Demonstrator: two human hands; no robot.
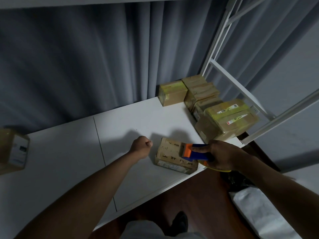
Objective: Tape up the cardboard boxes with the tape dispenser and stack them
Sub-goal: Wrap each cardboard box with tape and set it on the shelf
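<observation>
- Dim room: grey curtain (86,57) behind a white bench (69,161), white metal rack (229,83) at the right, dark wood floor below.
- Cardboard box (174,156) lying flat near the bench's front edge, just left of the right hand (222,156); long axis running roughly from the front edge toward the curtain, tilted slightly.
- Right hand wrapped round the blue handle of the tape dispenser (195,152); orange head resting on or just above the box's right portion, contact not certain. Yellow tape roll partly hidden under the palm.
- Left hand (142,145) curled into a fist, gripping nothing visible, resting on or just over the bench, just beside the box's left edge but apart from it.
- Judged step: tape being laid across the box top. Right hand nearer and already over the box; box lying directly under and left of its fingers, so likely pull direction is across the short axis.
- Left hand well placed to steady the box.
- Stack of taped boxes (224,121) along the right side of the bench, beside the rack; probable stacking place.
- Another box (13,149) at the far left edge.
</observation>
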